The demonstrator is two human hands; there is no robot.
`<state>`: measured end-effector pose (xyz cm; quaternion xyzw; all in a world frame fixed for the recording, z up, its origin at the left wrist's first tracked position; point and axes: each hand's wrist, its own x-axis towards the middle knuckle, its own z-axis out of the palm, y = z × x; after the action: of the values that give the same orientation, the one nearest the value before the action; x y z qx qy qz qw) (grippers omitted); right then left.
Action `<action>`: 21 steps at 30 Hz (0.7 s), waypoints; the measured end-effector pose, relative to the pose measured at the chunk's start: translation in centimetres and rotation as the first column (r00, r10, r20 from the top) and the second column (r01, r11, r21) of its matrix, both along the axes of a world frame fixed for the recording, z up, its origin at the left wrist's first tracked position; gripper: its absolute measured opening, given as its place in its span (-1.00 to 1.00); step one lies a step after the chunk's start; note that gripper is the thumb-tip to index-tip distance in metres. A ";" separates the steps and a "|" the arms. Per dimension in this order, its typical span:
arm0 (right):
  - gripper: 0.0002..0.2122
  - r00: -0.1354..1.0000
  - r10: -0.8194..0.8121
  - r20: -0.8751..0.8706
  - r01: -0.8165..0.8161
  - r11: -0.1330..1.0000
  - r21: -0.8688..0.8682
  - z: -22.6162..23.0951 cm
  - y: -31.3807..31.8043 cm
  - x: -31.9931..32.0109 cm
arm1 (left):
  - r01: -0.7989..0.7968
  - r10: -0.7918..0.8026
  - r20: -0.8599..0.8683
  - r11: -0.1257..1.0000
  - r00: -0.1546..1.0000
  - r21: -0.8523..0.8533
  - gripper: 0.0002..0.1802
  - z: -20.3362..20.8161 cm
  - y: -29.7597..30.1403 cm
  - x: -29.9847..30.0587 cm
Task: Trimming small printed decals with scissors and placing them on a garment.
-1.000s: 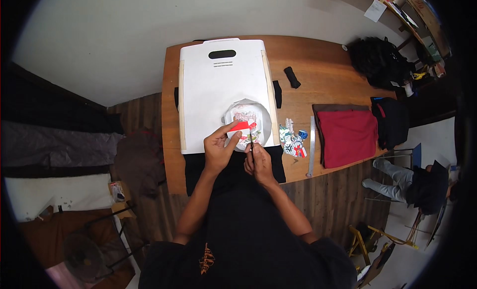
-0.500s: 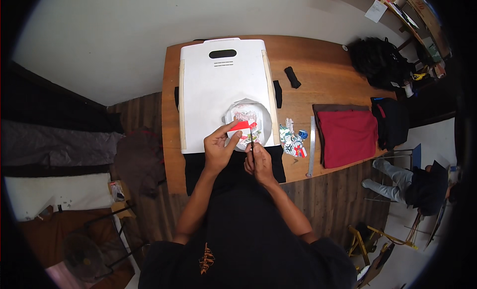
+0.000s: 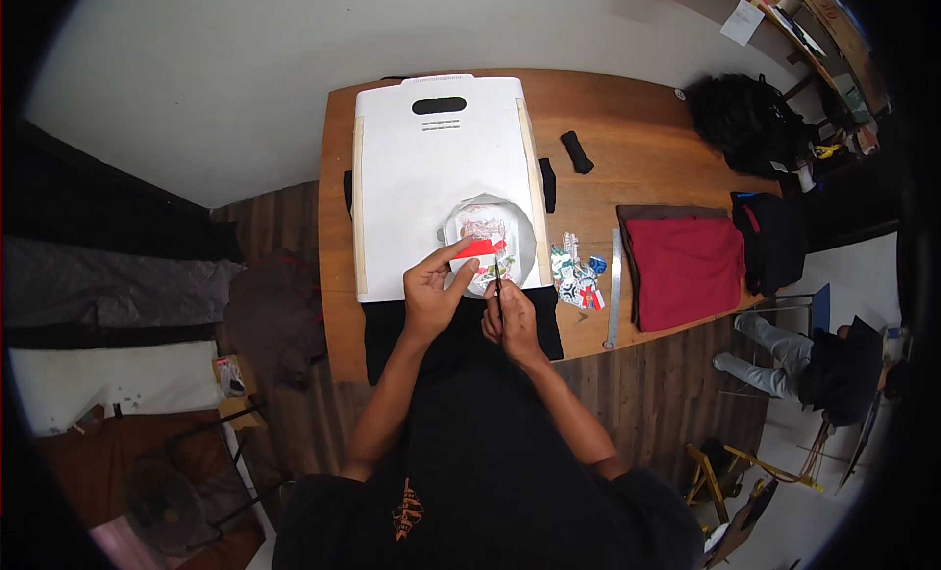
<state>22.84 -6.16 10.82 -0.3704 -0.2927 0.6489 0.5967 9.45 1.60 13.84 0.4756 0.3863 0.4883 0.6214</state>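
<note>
Pinched in my left hand is a small red and white piece, flat like a sticker or paper. My right hand closes around slim dark scissors, whose blades point away from me and meet the piece's right edge. Fingers hide most of the scissors' handles. Below both hands sits a round, whitish dish with printed scraps in it. It rests at the near right corner of a white board with a slot near its far end.
Right of the board lie colourful printed cutouts, a metal ruler, folded red cloth and a black rolled item. Dark bags stand at the far right. Another person sits off to the right.
The red and white piece and the scissors have shifted very slightly. Both hands keep nearly the same place and grip.
</note>
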 end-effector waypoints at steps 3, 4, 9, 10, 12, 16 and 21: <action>-0.67 1.000 0.000 -0.001 0.000 1.000 0.005 0.1 0.1 0.0 | 0.004 -0.004 -0.008 0.999 1.000 0.032 -0.56 -0.1 0.0 -0.1; -0.67 1.000 -0.001 0.002 0.001 1.000 0.009 0.2 0.1 -0.1 | 0.001 -0.001 -0.009 1.000 1.000 0.027 -0.56 -0.1 0.0 -0.1; -0.67 1.000 -0.001 0.011 0.001 1.000 0.018 -0.3 0.1 0.0 | 0.003 -0.004 0.005 0.998 1.000 0.055 -0.56 0.5 0.2 0.1; -0.67 1.000 -0.001 0.008 0.001 1.000 0.001 -0.2 0.1 0.0 | 0.003 -0.004 0.008 0.999 1.000 0.051 -0.56 0.5 0.2 0.1; -0.67 1.000 -0.004 0.015 0.004 1.000 0.019 -0.4 0.1 0.0 | 0.005 -0.005 0.012 0.999 1.000 0.047 -0.56 0.5 0.2 0.1; -0.67 1.000 -0.009 0.027 0.009 1.000 0.014 -0.3 0.1 -0.1 | 0.002 -0.003 0.005 0.999 1.000 0.041 -0.56 0.7 0.2 0.1; -0.66 1.000 -0.002 0.008 0.002 1.000 0.019 -0.2 0.1 0.0 | 0.006 -0.006 0.001 0.999 1.000 0.051 -0.56 0.5 0.2 0.0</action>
<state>22.82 -6.03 10.58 -0.3675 -0.3010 0.6440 0.5997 9.49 1.79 14.32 0.4923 0.3718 0.4964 0.6107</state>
